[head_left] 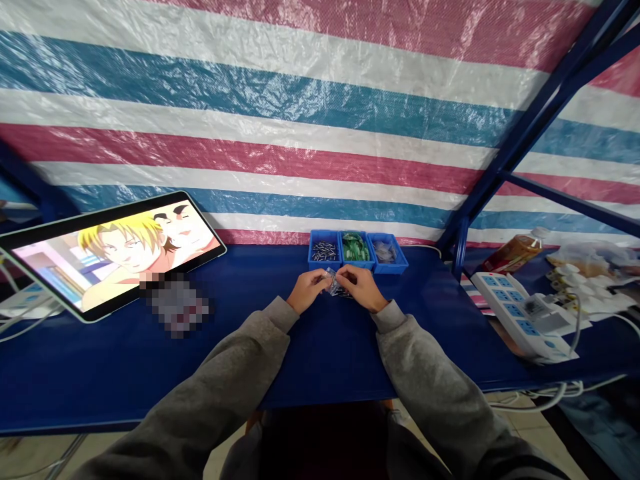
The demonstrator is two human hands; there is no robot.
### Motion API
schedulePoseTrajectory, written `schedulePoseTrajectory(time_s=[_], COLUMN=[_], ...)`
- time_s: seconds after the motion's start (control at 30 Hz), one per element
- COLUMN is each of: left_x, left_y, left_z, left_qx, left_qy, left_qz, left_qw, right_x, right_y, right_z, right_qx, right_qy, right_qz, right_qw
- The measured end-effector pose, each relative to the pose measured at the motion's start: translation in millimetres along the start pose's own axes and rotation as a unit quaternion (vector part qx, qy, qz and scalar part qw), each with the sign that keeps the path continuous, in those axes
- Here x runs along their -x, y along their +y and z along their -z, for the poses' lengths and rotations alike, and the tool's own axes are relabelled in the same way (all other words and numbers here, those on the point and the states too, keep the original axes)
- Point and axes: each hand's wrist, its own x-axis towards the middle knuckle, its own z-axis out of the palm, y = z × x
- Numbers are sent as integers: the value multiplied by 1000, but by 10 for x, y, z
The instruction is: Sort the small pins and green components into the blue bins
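Observation:
My left hand (309,289) and my right hand (364,287) meet over the blue table, both closed on a small clear plastic bag (331,281) between their fingertips. What the bag contains is too small to make out. Just beyond my hands stand three blue bins side by side. Small dark metal pieces that look like screws lie in the left bin (324,267). Green packets fill the middle bin (369,265), and the right bin (391,270) holds clear plastic bags. Some small dark pieces show on the table beneath my right fingers.
A tablet (120,250) playing a cartoon leans at the left, with a pixelated object (180,307) before it. On the right are a white power strip (520,313) with plugs and cables, and a drink bottle (517,250). Blue frame posts (460,233) and a striped tarp (310,120) stand behind.

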Motion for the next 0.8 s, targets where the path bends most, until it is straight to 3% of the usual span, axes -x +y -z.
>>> schedulePoseTrajectory(time_s=[0.17, 0.33, 0.37, 0.43, 0.53, 0.6, 0.7, 0.8], left_x=[2, -14, -16, -16, -12, -9, -7, -7], left_y=[-29, -48, -44, -33, -21, -23, -39, -58], left_z=[2, 33, 42, 56, 60, 57, 56, 64], left_qx=[24, 13, 9, 3, -8, -19, -37, -63], left_qy=[10, 105, 123, 144, 144, 137, 133, 132], left_qz=[10, -11, -12, -8, -6, -14, -27, -37], left_qw=[1000, 994, 992, 990, 989, 990, 990, 989], right_x=[-6, -36, -48, -77, -111, -119, -116, -111], right_y=[37, 53, 49, 40, 37, 44, 63, 93], right_z=[1, 42, 66, 131, 236, 281, 298, 291], right_qx=[-70, -158, -180, -237, -329, -369, -389, -352], right_qy=[-19, -51, -24, 87, 298, 375, 403, 374], right_qz=[-42, -91, -92, -98, -132, -153, -172, -176], right_qw=[996, 982, 979, 963, 886, 836, 810, 839])
